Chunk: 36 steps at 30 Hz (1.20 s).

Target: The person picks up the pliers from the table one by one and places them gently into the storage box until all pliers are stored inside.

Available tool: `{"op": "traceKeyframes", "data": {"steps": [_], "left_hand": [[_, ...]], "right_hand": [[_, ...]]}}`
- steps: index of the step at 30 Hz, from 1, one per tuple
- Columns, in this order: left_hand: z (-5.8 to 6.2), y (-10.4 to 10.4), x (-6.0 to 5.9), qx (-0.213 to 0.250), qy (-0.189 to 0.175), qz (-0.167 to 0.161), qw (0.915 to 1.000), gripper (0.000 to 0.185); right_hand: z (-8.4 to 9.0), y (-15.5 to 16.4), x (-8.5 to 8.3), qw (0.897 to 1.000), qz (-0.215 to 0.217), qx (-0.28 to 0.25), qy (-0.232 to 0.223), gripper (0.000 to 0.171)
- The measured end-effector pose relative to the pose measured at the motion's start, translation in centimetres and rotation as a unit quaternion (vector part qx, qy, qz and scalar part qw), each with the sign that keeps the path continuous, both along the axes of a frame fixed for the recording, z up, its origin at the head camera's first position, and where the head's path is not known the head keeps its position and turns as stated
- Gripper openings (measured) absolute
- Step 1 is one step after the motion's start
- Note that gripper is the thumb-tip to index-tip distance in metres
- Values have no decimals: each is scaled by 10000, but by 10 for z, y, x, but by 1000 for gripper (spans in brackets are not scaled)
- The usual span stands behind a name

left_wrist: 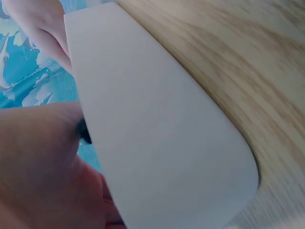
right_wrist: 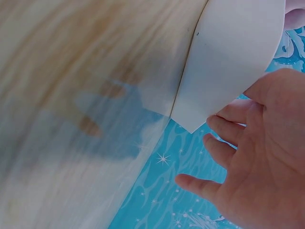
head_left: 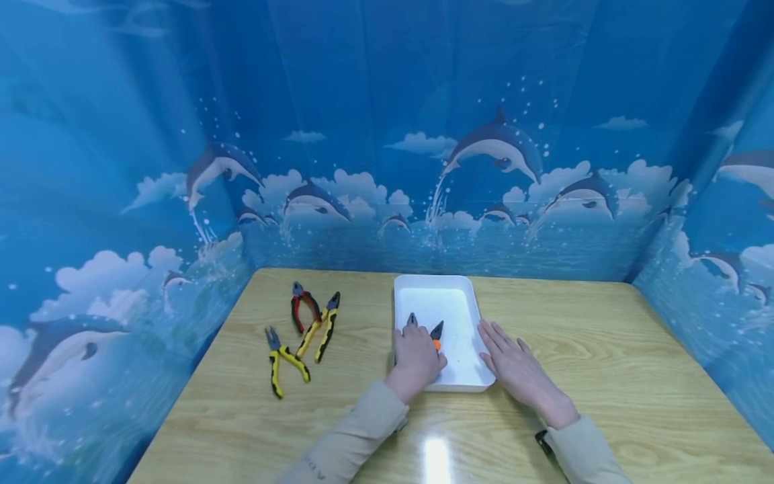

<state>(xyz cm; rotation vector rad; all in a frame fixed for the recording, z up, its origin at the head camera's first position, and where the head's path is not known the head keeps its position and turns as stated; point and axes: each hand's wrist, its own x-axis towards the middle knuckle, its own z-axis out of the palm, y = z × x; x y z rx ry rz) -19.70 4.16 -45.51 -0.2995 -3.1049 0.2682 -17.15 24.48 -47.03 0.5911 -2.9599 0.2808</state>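
Note:
A white rectangular tray (head_left: pixel 462 302) lies on the table with dark-tipped pliers inside it. My left hand (head_left: pixel 418 356) reaches over the tray's near left part, fingers curled down around a pair of pliers (head_left: pixel 412 319) whose dark jaws stick out past the knuckles. Beside it are another pair of pliers (head_left: pixel 437 330) with a bit of orange handle, mostly covered by the hand. In the left wrist view the tray wall hides the fingertips. My right hand (head_left: pixel 517 366) lies along the tray's right side, fingers extended, fingertips right at the outer wall.
To the left on the wooden table (head_left: pixel 224 430) lie red-handled pliers (head_left: pixel 296 312), yellow-and-black pliers (head_left: pixel 326 329) partly against them, and yellow long-nose pliers (head_left: pixel 275 356) nearer the front. A blue dolphin-print curtain (head_left: pixel 375 134) encloses the back and sides.

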Motion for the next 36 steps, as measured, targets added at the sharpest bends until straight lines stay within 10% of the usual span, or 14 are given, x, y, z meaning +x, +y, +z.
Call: {"op": "traceKeyframes", "data": {"steps": [11, 23, 36], "left_hand": [[-6, 8, 2, -14, 343, 77, 9994, 75], [-5, 5, 3, 305, 898, -356, 9949, 18], [-1, 8, 5, 541, 661, -583, 9946, 15]], "right_hand": [[-2, 0, 0, 9999, 79, -33, 138, 56], [2, -1, 1, 10000, -54, 30, -78, 57], [2, -2, 1, 10000, -65, -4, -43, 57]]}}
